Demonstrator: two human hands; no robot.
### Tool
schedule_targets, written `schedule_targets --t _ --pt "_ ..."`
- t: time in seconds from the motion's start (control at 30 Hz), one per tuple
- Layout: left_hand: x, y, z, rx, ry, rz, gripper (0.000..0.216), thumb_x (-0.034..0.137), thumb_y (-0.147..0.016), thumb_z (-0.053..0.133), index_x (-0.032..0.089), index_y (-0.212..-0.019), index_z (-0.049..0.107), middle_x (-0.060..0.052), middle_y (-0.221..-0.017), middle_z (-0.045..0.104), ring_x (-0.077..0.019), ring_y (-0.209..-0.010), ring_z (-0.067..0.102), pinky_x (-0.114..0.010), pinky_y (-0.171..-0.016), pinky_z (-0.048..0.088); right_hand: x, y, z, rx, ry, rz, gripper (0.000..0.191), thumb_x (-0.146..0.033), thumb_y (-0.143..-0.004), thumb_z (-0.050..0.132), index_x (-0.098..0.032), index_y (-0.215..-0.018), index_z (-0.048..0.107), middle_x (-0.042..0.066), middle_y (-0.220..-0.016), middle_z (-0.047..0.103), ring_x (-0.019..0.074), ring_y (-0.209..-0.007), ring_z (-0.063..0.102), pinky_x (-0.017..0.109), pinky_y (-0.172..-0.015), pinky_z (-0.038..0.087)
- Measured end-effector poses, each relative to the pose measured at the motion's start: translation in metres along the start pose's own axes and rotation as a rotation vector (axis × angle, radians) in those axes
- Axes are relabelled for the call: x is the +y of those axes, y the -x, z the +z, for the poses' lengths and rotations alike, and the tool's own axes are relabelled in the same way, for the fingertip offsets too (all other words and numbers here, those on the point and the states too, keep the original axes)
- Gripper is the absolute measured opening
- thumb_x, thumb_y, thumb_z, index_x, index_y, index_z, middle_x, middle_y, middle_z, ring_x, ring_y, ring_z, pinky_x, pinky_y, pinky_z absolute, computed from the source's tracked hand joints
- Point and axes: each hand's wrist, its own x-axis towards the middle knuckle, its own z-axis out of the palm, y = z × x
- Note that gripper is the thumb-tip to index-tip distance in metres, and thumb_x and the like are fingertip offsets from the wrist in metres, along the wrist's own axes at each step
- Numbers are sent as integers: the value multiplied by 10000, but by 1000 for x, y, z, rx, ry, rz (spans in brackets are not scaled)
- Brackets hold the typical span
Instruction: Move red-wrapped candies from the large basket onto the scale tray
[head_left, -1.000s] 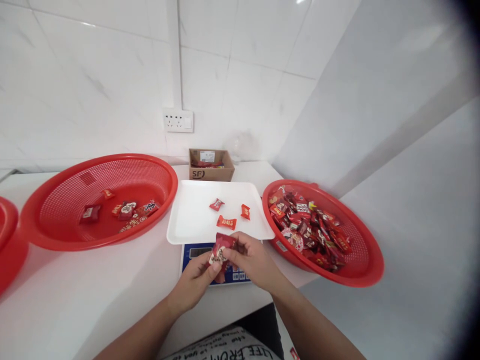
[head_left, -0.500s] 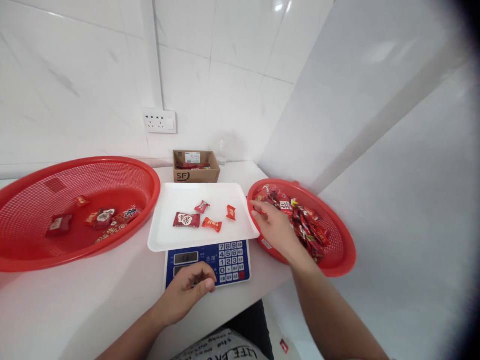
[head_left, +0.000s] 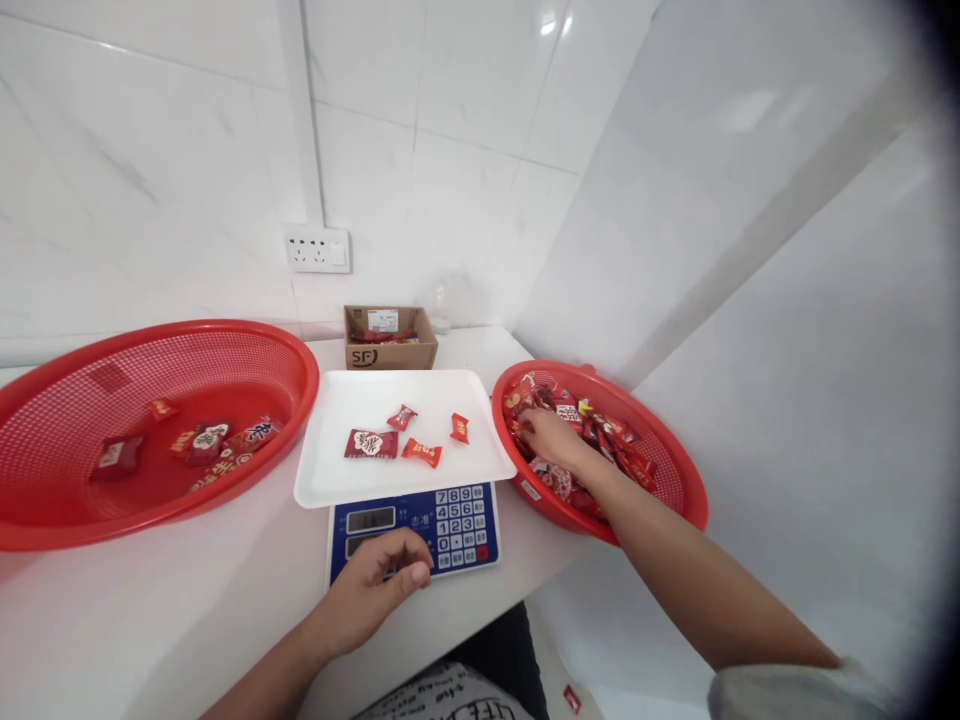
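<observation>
My right hand [head_left: 553, 438] is inside the right red plastic basket [head_left: 686, 500], fingers bent down and close together among the wrapped candies [head_left: 611, 450]. Its fingertips are partly hidden, so anything between them cannot be made out. Over the lower display of the blue digital scale [head_left: 469, 530] rests my left hand [head_left: 382, 580], loosely curled, thumb near the fingers, with nothing in it. On the scale's white tray [head_left: 330, 400] lie a large dark red candy packet [head_left: 371, 444], a small red candy [head_left: 402, 417] and two orange-red candies [head_left: 421, 453], spaced apart.
At the left stands a larger red basket [head_left: 300, 360] with several candy packets in it. Behind the tray is a small cardboard box [head_left: 390, 355] with packets inside. A wall socket [head_left: 317, 249] is above it. One red wrapper [head_left: 572, 698] lies on the floor.
My right hand has moved from above the right basket's near-left rim down into its candies. My left hand and the candies on the tray have stayed in place.
</observation>
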Motion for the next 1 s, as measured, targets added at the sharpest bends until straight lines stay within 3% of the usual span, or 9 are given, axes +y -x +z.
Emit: schedule_targets --t 0.17,0.23,0.33,0.4,0.5,0.67,0.83,0.93,1.0 --pt "-2 -1 0 18 27 8 357 527 -834 555 174 -830 603 -26 -765 594 -178 -751 521 -297 -700 395 -23 30 -22 150 -248 -53 115 -229 -874 568 -146 -902 643 73 -973 672 212 -948 619 413 -894 470" --pt "-3 -1 1 28 58 7 363 526 -831 566 178 -912 627 -23 -778 596 -178 -762 524 -301 -713 402 -42 54 -20 150 -405 -108 136 -257 -862 552 -175 -934 634 49 -953 684 192 -887 636 362 -834 494" --pt "-2 0 3 31 111 17 393 528 -835 566 191 -1026 627 -19 -801 597 -172 -765 528 -300 -720 409 -75 95 7 52 -603 -183 120 -296 -797 611 -201 -858 652 16 -815 696 179 -764 650 316 -718 521" --pt "0 0 4 34 143 31 374 524 -843 560 176 -951 643 -21 -790 598 -167 -753 529 -293 -712 416 -95 115 35 -16 -895 -199 85 -259 -740 665 -206 -805 657 22 -811 691 183 -786 641 319 -746 510" --pt "3 -1 4 54 185 43 398 533 -850 548 152 -776 634 -22 -738 591 -158 -722 526 -285 -699 427 -114 128 68 -9 -1041 -187 65 -248 -713 666 -217 -738 615 13 -787 643 169 -741 606 309 -709 497" --pt "-1 -4 3 80 247 25 446 580 -854 512 149 -794 609 -17 -720 579 -152 -695 543 -292 -688 454 -120 128 78 3 -1128 -189 96 -277 -718 671 -229 -733 589 7 -799 604 167 -728 581 303 -678 480" --pt "-9 -5 7 26 459 -42 469 606 -825 543 157 -951 595 -43 -809 617 -172 -714 595 -324 -677 482 -122 132 77 65 -1117 -178 113 -317 -724 698 -229 -697 633 26 -870 584 182 -798 574 327 -752 467" --pt "-11 -4 8 4 555 -57 462 607 -811 565 146 -815 606 -34 -710 620 -155 -661 578 -301 -664 454 -121 134 79 19 -1084 -183 204 -410 -700 739 -227 -708 650 41 -938 569 190 -823 566 343 -775 468" --pt "-10 -3 7 -10 553 -51 496 623 -814 547 146 -688 594 -16 -595 589 -132 -596 530 -274 -640 419 -119 135 78 -94 -1154 -220 289 -494 -695 738 -231 -786 659 47 -956 565 193 -823 571 346 -754 479"
